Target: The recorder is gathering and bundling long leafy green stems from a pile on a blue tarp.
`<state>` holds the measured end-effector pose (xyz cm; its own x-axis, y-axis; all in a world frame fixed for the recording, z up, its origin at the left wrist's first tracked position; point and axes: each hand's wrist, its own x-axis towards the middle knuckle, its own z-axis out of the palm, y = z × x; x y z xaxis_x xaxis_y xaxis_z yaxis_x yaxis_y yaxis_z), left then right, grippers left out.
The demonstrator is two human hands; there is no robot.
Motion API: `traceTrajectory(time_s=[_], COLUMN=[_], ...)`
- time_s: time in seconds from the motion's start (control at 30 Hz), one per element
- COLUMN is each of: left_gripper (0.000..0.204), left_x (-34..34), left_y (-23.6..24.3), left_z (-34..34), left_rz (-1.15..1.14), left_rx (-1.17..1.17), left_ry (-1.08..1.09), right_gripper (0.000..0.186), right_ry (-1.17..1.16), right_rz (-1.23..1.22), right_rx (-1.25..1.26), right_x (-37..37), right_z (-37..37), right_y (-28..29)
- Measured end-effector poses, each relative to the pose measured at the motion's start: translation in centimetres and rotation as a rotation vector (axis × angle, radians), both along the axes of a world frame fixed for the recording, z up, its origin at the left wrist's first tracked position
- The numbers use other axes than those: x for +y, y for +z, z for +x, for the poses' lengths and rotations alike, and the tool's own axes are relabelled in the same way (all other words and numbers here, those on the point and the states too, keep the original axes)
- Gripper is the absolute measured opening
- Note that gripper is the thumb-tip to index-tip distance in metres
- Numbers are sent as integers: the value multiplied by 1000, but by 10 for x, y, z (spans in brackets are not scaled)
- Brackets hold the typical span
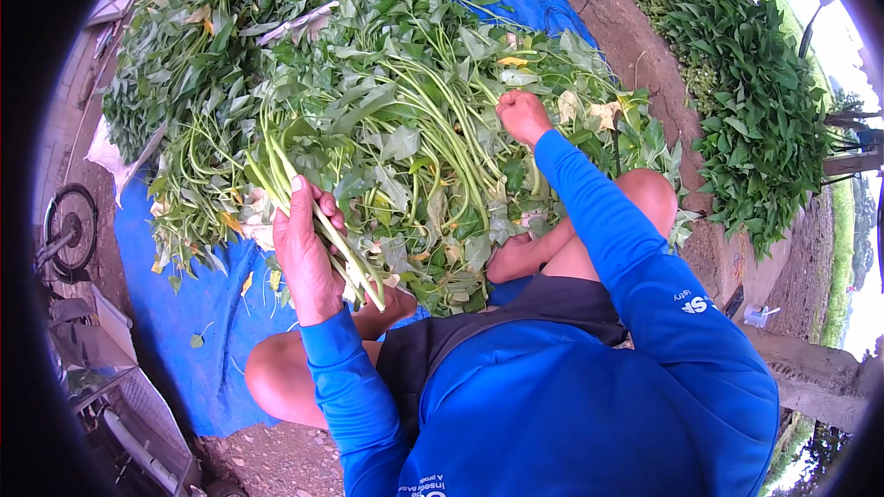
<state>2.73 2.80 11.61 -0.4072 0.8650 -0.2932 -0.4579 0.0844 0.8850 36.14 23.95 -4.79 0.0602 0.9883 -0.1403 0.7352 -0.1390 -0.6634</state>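
Two bare hands work over a heap of leafy greens (405, 143), which spreads from the middle of your view up toward 11 o'clock. Your left forearm (348, 387), in a blue sleeve, rises from the lower edge with the elbow bent, bringing your left hand (306, 244) to 9 o'clock. That hand is wrapped around a small bunch of pale green stems (344, 248), thumb laid along them; the bunch slants, one end toward 10 o'clock and the other toward 7. Your right arm (599, 198) reaches diagonally from 4 o'clock past your bent knee, putting your right hand (523, 117) at 1 o'clock over the heap. Its fingers are curled in, right by some stems; you cannot tell from this view whether they pinch one. Blue tarp (175, 322) shows at 8 o'clock, and a second pile of darker greens (750, 101) lies at 2 o'clock.
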Motion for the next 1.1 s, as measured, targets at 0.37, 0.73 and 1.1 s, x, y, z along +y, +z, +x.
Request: traceTrajectory(time_s=[0.37, 0.73, 1.1], left_gripper=[26, 18, 26], left_x=[0, -17, -9], left_y=[0, -4, -20], left_z=[-6, 2, 50], left_rz=[35, 26, 26], left_rx=[-39, 30, 4], left_ry=[-17, -83, -102], right_gripper=[22, 24, 29], right_ry=[-100, -120, 292], right_rz=[-345, -296, -122], right_rx=[918, 1022, 1020], right_x=[-71, -135, -226], right_z=[37, -20, -101], right_y=[145, 128, 93])
